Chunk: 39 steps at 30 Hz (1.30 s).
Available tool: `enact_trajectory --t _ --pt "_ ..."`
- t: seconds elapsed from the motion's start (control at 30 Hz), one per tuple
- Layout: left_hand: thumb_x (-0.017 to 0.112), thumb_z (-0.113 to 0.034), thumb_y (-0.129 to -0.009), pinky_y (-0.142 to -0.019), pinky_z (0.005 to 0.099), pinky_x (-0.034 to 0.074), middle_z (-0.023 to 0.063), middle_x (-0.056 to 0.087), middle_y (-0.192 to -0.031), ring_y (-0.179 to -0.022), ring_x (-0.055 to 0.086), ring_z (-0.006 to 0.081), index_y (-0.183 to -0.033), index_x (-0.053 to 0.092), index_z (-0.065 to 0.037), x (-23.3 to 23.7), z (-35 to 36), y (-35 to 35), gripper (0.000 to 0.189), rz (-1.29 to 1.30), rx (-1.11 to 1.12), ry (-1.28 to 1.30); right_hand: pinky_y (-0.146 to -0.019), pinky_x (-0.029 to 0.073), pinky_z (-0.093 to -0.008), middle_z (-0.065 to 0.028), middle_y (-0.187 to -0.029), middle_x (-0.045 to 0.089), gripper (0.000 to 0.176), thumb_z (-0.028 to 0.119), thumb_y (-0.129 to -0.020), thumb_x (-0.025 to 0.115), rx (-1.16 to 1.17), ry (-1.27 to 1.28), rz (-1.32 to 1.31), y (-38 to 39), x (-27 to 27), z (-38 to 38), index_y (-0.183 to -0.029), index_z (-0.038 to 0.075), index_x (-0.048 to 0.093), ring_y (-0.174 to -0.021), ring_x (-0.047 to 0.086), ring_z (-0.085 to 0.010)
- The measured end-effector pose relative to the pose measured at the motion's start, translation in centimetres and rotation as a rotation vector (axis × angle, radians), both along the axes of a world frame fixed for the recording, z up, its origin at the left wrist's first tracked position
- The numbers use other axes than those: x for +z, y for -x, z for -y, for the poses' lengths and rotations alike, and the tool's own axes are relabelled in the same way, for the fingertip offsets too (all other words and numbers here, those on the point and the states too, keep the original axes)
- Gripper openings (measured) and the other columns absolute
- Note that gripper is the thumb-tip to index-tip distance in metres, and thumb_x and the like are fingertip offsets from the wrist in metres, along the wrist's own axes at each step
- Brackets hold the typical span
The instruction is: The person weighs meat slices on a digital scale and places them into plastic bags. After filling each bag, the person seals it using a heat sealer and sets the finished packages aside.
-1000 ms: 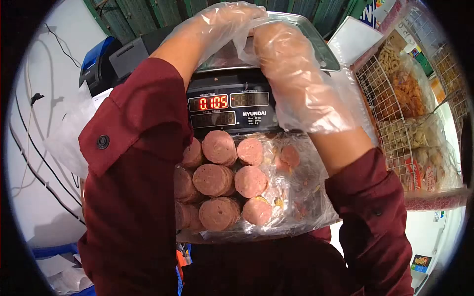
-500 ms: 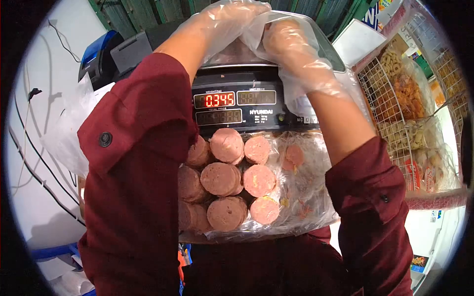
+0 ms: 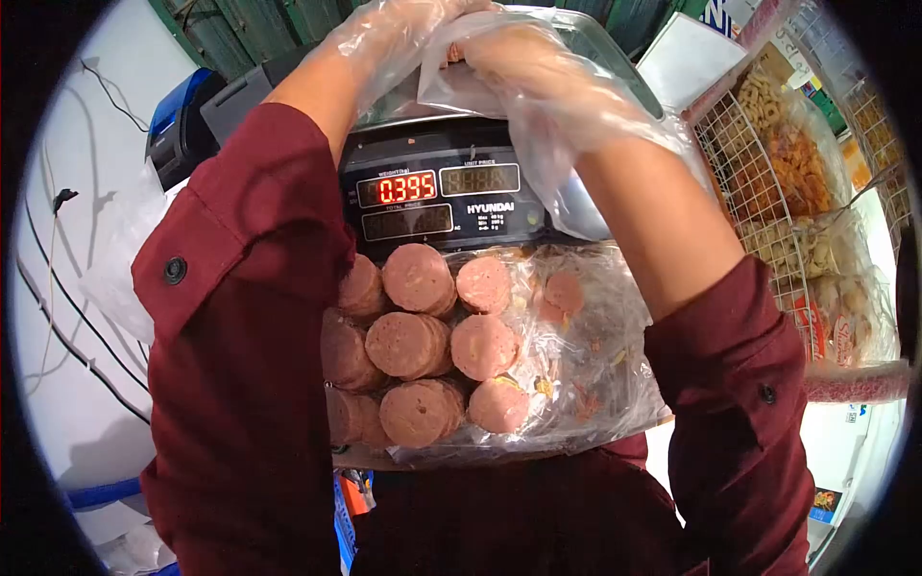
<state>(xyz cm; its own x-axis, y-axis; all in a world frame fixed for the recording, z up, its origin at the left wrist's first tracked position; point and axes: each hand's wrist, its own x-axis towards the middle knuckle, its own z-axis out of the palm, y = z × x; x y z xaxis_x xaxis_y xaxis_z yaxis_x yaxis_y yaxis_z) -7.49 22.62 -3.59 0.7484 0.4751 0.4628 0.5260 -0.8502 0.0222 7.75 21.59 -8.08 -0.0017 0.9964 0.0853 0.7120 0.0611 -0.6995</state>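
Note:
Both my hands wear clear plastic gloves at the top of the view, over the metal pan (image 3: 600, 48) of a weighing scale. My left hand (image 3: 413, 21) is closed on the upper edge of a clear plastic bag (image 3: 437, 84). My right hand (image 3: 509, 60) reaches in at the bag's mouth; plastic covers its fingers, and whether they grip anything is hidden. A bit of pinkish brown shows at its fingertips. The scale display (image 3: 406, 186) reads 0.395 in red. Below it, stacks of round pink sausage slices (image 3: 420, 278) stand in rows on a plastic-covered tray (image 3: 615, 384).
A few loose slices (image 3: 564, 291) and crumbs lie on the tray's right side. At right, a wire basket (image 3: 759, 192) holds bagged snacks. A black and blue device (image 3: 178, 130) stands at left, near cables on a white wall (image 3: 86, 336).
The display has gone from 0.345 to 0.395. My right hand has moved left and deeper toward the bag. The whole view has shifted slightly.

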Motion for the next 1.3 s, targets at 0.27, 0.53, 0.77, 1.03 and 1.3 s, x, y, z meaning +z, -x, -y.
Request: enact_trajectory --t 0.27,0.53,0.77,1.03,1.3 --pt "0.062 -0.022 -0.092 -0.112 0.0376 0.041 0.0166 0.058 -0.138 -0.130 0.054 0.0320 -0.129 0.063 -0.012 0.9 -0.1 -0.9 0.039 -0.175 0.046 -0.022 -0.087 0.053 -0.0407 -0.0165 -0.111 0.071 0.031 0.018 -0.076 0.074 0.136 -0.192 0.609 1.2 -1.0 -5.5 -0.105 0.010 0.074 -0.101 0.067 -0.0289" --pt "0.063 -0.021 -0.091 -0.109 0.0376 0.044 0.0168 0.061 -0.134 -0.126 0.057 0.0325 -0.127 0.064 -0.011 -0.2 -1.2 -0.3 0.038 -0.104 -0.005 -0.017 -0.086 0.053 -0.0395 -0.0146 -0.109 0.071 0.032 0.016 -0.079 0.071 0.117 -0.226 0.598 0.3 -1.2 -2.6 -0.110 0.008 0.071 -0.099 0.066 -0.0263" --pt "0.065 -0.016 -0.090 -0.109 0.0362 0.043 0.0178 0.061 -0.134 -0.126 0.057 0.0317 -0.126 0.065 -0.008 0.3 1.2 -0.2 0.037 0.028 0.008 0.046 -0.085 0.052 -0.0384 -0.0129 -0.107 0.070 0.033 0.015 -0.082 0.068 0.117 -0.234 0.546 -0.1 -1.0 -0.8 -0.114 0.007 0.068 -0.098 0.066 -0.0240" --pt "0.053 -0.022 -0.102 -0.104 0.0311 0.043 0.0164 0.062 -0.131 -0.118 0.059 0.0243 -0.125 0.065 -0.007 -1.4 -2.2 -0.7 0.031 0.265 -0.118 0.330 -0.084 0.052 -0.0371 -0.0110 -0.104 0.070 0.034 0.014 -0.086 0.064 0.131 -0.148 0.343 -0.8 0.4 2.2 -0.119 0.006 0.064 -0.096 0.065 -0.0214" --pt "0.046 -0.033 -0.105 -0.092 0.0323 0.049 0.0147 0.073 -0.103 -0.095 0.066 0.0212 -0.107 0.072 0.004 -0.4 -1.3 -1.8 0.044 0.609 -0.209 1.271 -0.093 0.050 -0.0444 -0.0213 -0.115 0.069 0.030 0.014 -0.075 0.066 0.377 -0.543 -0.001 -1.1 -4.0 1.7 -0.103 0.006 0.074 -0.109 0.065 -0.0345"
